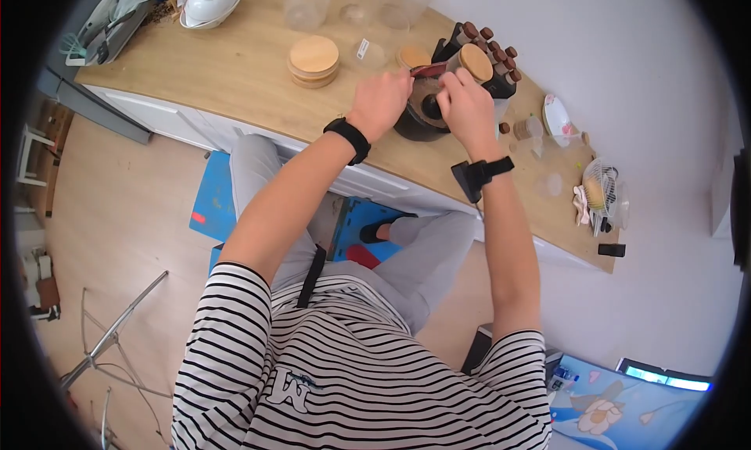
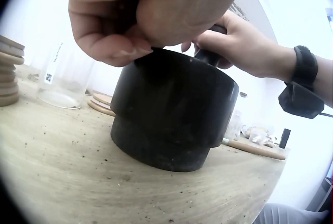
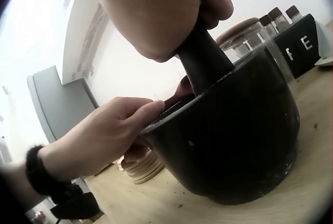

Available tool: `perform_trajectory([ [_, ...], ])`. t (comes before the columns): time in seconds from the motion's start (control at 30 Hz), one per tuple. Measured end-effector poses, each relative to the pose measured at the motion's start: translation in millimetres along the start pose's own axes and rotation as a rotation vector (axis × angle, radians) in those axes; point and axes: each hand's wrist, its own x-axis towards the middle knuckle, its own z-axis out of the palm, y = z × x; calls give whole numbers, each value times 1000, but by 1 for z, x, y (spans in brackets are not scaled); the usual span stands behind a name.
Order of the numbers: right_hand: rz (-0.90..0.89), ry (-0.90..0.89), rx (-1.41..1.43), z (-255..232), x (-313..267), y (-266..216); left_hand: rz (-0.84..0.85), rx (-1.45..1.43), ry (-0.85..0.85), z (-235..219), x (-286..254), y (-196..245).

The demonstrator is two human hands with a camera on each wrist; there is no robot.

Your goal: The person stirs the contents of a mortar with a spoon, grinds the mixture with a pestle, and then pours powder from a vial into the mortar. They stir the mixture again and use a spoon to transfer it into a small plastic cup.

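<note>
A black mortar (image 3: 234, 141) stands on the wooden counter. My right hand (image 1: 468, 110) grips the upper part of a black pestle (image 3: 205, 63), whose lower end is inside the mortar, tilted and hidden by the rim. At the mortar's far-left rim, my left hand (image 1: 382, 102) pinches a reddish-brown, spoon-like utensil (image 1: 429, 70). In the right wrist view this utensil reaches over the opening, close beside the pestle. The mortar's contents are mostly hidden. Curled left fingers (image 2: 112, 47) hang right at the rim in the left wrist view.
A wooden-lidded container (image 1: 313, 59) sits left of the mortar, with clear plastic containers (image 1: 309, 8) behind. Brown-capped bottles (image 1: 489, 47) in a black rack and a wooden-lidded jar (image 1: 474, 63) stand close behind the right hand. Dark crumbs dot the counter (image 2: 78, 167). A wire basket (image 1: 601, 190) stands far right.
</note>
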Motion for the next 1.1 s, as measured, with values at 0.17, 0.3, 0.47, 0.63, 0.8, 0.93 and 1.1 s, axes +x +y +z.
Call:
perform_trajectory([
  [0.17, -47, -41, -40, 13, 16, 20, -10, 8, -12, 1, 0, 0],
  [0.3, -136, -8, -39, 11, 14, -2, -5, 1, -4, 4, 3, -4],
  [0.47, 190, 29, 45, 14, 2, 19, 19, 14, -9, -1, 1, 0],
  [0.63, 178, 220, 122, 4, 13, 26, 3, 31, -9, -6, -1, 0],
  [0.8, 131, 136, 55, 12, 9, 30, -1, 40, -38, -7, 3, 3],
  [0.93, 43, 90, -46, 16, 4, 8, -27, 31, -71, -11, 2, 6],
  [1.1, 37, 77, -82, 20, 3, 9, -8, 52, -84, -12, 3, 6],
])
